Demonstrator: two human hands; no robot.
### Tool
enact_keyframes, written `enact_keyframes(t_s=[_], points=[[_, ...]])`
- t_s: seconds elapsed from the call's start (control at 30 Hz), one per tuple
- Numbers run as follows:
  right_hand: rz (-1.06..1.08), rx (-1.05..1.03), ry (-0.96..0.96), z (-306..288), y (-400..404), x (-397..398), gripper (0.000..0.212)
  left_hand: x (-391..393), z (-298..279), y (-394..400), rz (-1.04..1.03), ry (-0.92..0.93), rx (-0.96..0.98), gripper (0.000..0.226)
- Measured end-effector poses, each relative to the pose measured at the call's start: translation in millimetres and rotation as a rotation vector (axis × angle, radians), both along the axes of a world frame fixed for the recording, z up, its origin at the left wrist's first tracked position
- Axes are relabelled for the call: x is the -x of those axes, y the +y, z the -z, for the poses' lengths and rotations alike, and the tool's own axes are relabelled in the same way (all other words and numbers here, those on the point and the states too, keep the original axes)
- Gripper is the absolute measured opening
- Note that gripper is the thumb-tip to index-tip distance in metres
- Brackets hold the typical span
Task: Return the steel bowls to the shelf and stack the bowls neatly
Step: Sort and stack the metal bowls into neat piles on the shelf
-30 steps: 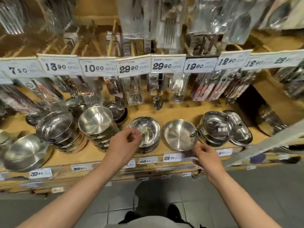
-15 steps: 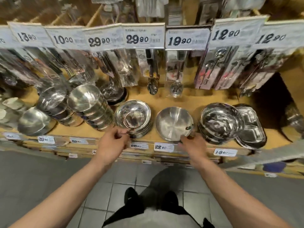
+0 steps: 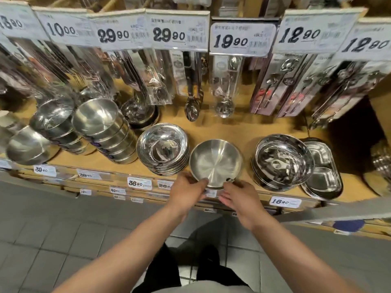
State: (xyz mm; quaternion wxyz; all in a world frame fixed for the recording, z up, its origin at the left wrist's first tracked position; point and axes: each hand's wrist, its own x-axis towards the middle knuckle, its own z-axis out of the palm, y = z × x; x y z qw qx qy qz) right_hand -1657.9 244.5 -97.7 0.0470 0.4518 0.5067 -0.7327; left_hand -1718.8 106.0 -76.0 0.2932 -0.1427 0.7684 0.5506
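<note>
Where half a second ago it touched the glossy stack, the left hand [image 3: 186, 192] now joins the right hand [image 3: 238, 196] — fingers clamped on the brushed round steel bowl [image 3: 215, 161] at the wooden shelf [image 3: 222, 127]'s near edge — probably squaring it.

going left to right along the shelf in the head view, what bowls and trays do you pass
tilted bowl → wrapped bowl stack → tall brushed bowl stack → shiny bowl stack → single brushed bowl → large shiny bowls → divided trays

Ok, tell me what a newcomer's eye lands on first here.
Both hands, left hand and right hand, meet at the near rim of a single matte steel bowl at the shelf's front edge. Shiny bowl stacks flank it, under big price tags.
</note>
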Motion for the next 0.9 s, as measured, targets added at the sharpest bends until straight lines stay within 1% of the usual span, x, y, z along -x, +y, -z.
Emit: enact_keyframes(t_s=[0.07, 0.13, 0.2, 0.27, 0.33, 0.43, 0.5, 0.67, 0.73, 0.77, 0.9], points=[[-0.019, 0.022, -0.012, 4.1, 3.4, -6.8, 0.015, 3.3, 8.8, 13.5, -0.012, 0.037, 0.073, 0.04], [0.017, -0.015, -0.031, 9.8, 11.5, -8.3, 0.013, 7.5, 15.0, 18.7, -0.03, 0.096, 0.153, 0.036], [0.043, -0.045, -0.017, 13.0, 17.5, -6.8, 0.007, 12.0, 18.6, 19.5, -0.037, 0.147, 0.189, 0.03], [0.075, -0.058, 0.018, 12.9, 19.0, -4.6, 0.001, 14.9, 20.8, 20.1, -0.058, 0.194, 0.173, 0.027], [0.105, -0.078, 0.041, 13.0, 15.2, -2.5, 0.003, 14.9, 20.8, 22.9, -0.077, 0.231, 0.172, 0.031], [0.121, -0.08, 0.055, 14.9, 6.9, -1.0, 0.003, 10.2, 20.5, 26.2, -0.081, 0.228, 0.149, 0.03], [0.102, -0.063, 0.053, 14.9, 6.3, -1.7, 0.008, 10.0, 21.5, 25.2, -0.082, 0.212, 0.123, 0.033], [0.147, -0.066, 0.072, 13.2, 15.4, -1.0, 0.005, 17.9, 17.1, 23.0, -0.051, 0.248, 0.12, 0.044], [0.165, -0.06, 0.101, 13.6, 13.2, 0.0, 0.014, 18.9, 14.9, 23.1, -0.036, 0.245, 0.112, 0.048], [0.17, -0.057, 0.112, 14.3, 11.3, 0.2, 0.015, 19.0, 13.1, 23.2, -0.028, 0.248, 0.11, 0.048], [0.183, -0.05, 0.122, 14.5, 8.8, -0.6, 0.007, 17.4, 10.7, 18.1, -0.013, 0.243, 0.052, 0.043]])
